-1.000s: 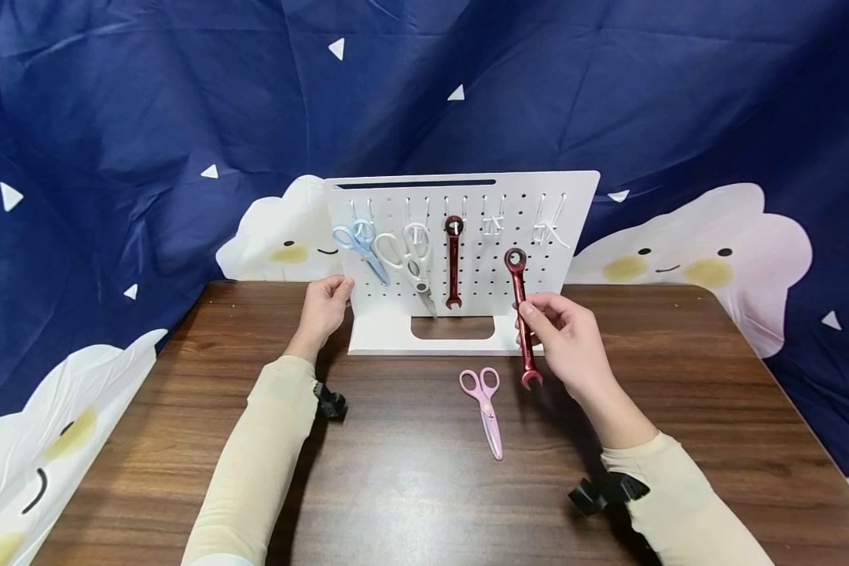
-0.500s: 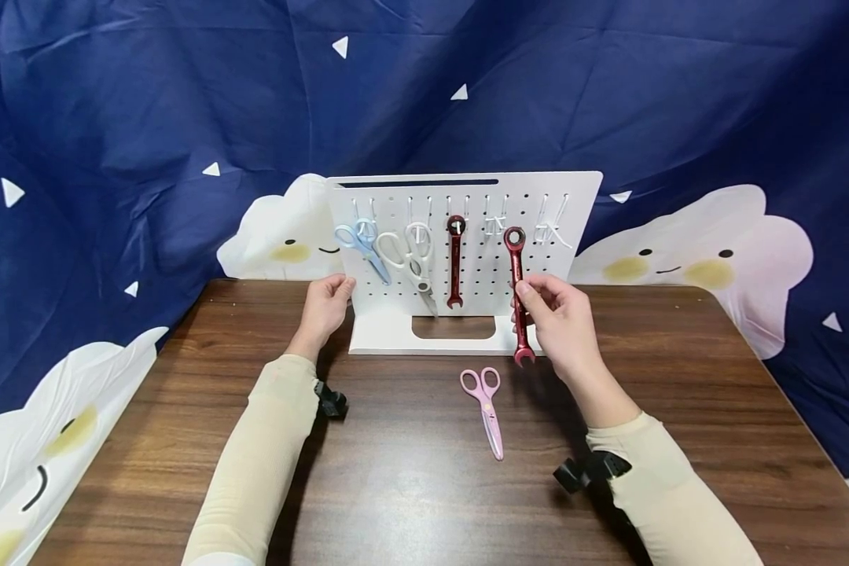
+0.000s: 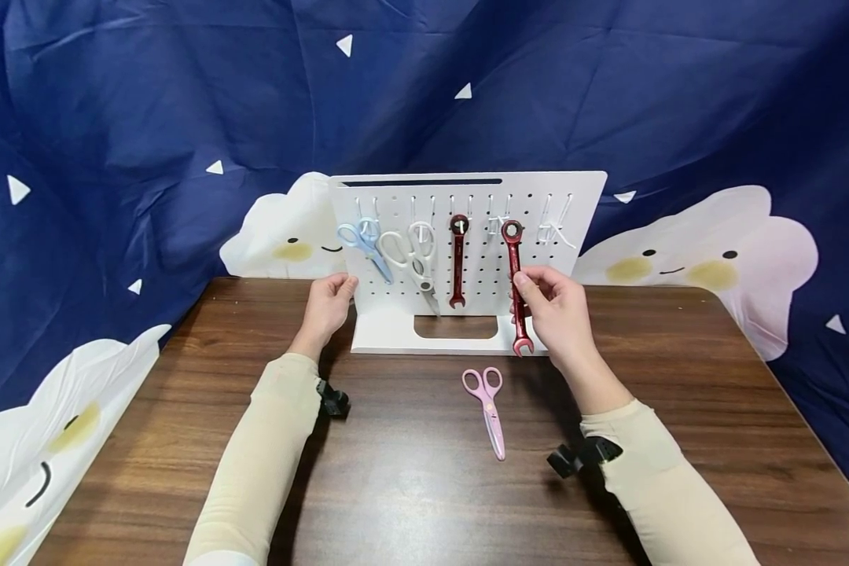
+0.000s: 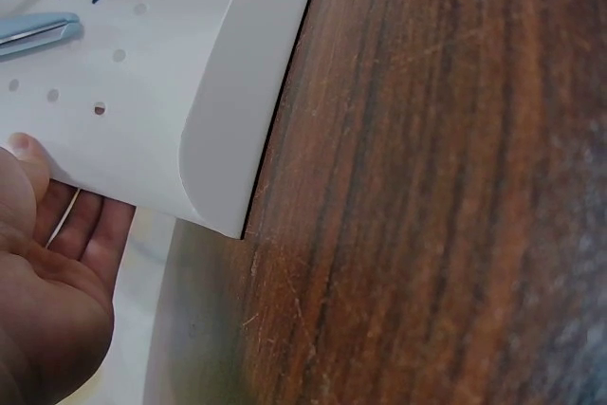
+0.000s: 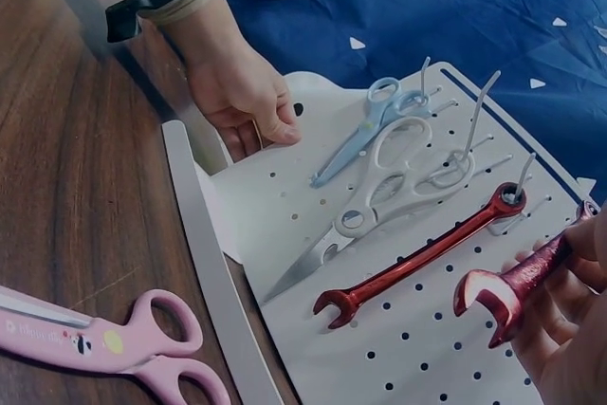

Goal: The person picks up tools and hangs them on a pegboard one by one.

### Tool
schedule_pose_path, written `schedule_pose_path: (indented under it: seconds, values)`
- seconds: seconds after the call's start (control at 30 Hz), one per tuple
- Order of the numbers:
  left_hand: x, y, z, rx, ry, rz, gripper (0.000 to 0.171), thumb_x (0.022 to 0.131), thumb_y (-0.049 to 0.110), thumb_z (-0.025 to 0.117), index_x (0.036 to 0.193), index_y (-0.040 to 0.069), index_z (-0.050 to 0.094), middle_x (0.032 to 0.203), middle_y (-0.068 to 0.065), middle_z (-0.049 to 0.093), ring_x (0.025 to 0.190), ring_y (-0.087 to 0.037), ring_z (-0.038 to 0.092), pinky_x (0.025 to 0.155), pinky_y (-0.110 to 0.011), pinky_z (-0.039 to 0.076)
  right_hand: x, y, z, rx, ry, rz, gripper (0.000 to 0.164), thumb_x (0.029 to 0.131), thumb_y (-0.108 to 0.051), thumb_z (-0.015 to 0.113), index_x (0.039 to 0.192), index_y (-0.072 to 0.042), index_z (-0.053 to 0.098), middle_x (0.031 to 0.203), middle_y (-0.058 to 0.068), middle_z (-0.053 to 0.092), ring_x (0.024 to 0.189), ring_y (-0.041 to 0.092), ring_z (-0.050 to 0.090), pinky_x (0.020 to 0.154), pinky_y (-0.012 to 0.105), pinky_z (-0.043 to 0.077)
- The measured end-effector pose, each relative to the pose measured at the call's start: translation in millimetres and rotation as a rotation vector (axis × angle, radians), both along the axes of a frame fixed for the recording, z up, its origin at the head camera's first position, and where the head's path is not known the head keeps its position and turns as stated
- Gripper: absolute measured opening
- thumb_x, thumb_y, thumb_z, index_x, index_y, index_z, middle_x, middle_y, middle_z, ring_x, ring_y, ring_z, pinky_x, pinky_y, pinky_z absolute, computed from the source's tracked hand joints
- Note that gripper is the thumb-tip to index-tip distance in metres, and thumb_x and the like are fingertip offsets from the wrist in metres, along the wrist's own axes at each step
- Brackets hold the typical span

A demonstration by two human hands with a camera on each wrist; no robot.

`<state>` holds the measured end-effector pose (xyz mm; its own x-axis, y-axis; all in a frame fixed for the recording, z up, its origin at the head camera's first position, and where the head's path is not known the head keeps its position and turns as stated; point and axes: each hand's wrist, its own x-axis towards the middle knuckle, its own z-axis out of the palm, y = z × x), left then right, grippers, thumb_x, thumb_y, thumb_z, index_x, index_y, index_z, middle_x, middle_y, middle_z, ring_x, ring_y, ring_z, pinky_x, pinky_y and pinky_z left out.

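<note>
My right hand [image 3: 559,310] pinches a red combination wrench [image 3: 515,259] by its shank, ring end up and open end down, before the right part of a white pegboard [image 3: 389,334]. The ring end appears beside a white hook [image 3: 497,224]; whether they touch I cannot tell. My left hand [image 3: 328,306] grips the pegboard's left edge, thumb on the front and fingers behind in the left wrist view. On the board's hooks hang light blue scissors [image 5: 356,144], white scissors [image 5: 379,187] and a second red wrench [image 5: 417,258].
Pink scissors [image 3: 489,413] lie on the brown wooden table [image 3: 396,472], in front of the board. Another white hook [image 3: 553,232] projects near the board's right edge. Behind stands a dark blue curtain [image 3: 424,94] with clouds and white triangles.
My right hand has raised the wrench and brought it slightly left, toward the board's hook. The left hand keeps its hold on the board's edge.
</note>
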<state>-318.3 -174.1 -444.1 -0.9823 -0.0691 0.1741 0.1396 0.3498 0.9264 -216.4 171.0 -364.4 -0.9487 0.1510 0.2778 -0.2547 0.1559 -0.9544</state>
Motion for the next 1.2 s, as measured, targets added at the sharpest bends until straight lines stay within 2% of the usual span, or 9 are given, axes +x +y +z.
schedule_pose_path:
  seconds: [0.37,0.63,0.9,1.07,1.2]
  values:
    - [0.3,1,1.0,-0.018,-0.009,0.012,0.032,0.113,0.018,0.058,0.108,-0.008,0.075,0.090,-0.014,0.074,0.088,-0.011,0.062,0.078,-0.015,0.052,-13.1,-1,-8.0,-0.014,-0.064,0.017,0.030,0.109,-0.010,0.063,0.123,0.016,0.068,0.076,-0.017,0.066,0.071,0.000,0.063,0.070,0.017,0.058]
    - [0.4,1,1.6,-0.032,-0.002,0.007,0.033,0.113,0.019,0.058,0.107,-0.008,0.075,0.091,-0.020,0.073,0.086,-0.011,0.061,0.077,-0.016,0.050,-30.8,-4,-12.2,0.009,-0.135,-0.040,0.034,0.108,-0.018,0.067,0.124,0.012,0.072,0.078,-0.018,0.065,0.075,0.000,0.062,0.071,0.017,0.057]
    - [0.7,1,0.9,-0.028,0.004,0.008,0.033,0.113,0.019,0.059,0.104,-0.008,0.075,0.084,-0.015,0.071,0.086,-0.015,0.061,0.075,-0.016,0.049,-47.2,-7,-16.0,-0.009,-0.184,-0.072,0.036,0.106,-0.023,0.071,0.121,0.010,0.074,0.078,-0.018,0.066,0.072,0.001,0.062,0.071,0.019,0.058]
    - [1.1,1,1.4,-0.028,0.005,0.008,0.033,0.113,0.019,0.059,0.104,-0.008,0.075,0.083,-0.014,0.071,0.087,-0.018,0.061,0.075,-0.016,0.049,-55.9,-5,-17.1,0.015,-0.191,-0.064,0.040,0.106,-0.027,0.073,0.122,0.009,0.074,0.085,-0.012,0.070,0.073,0.000,0.067,0.075,0.019,0.061]
    - [1.1,0,1.3,-0.029,0.000,0.009,0.033,0.113,0.019,0.059,0.105,-0.008,0.075,0.083,-0.015,0.071,0.089,-0.021,0.062,0.075,-0.015,0.050,-60.0,-1,-18.5,0.130,-0.163,-0.092,0.038,0.105,-0.030,0.073,0.119,0.005,0.078,0.096,0.008,0.077,0.075,0.005,0.070,0.073,0.017,0.060]
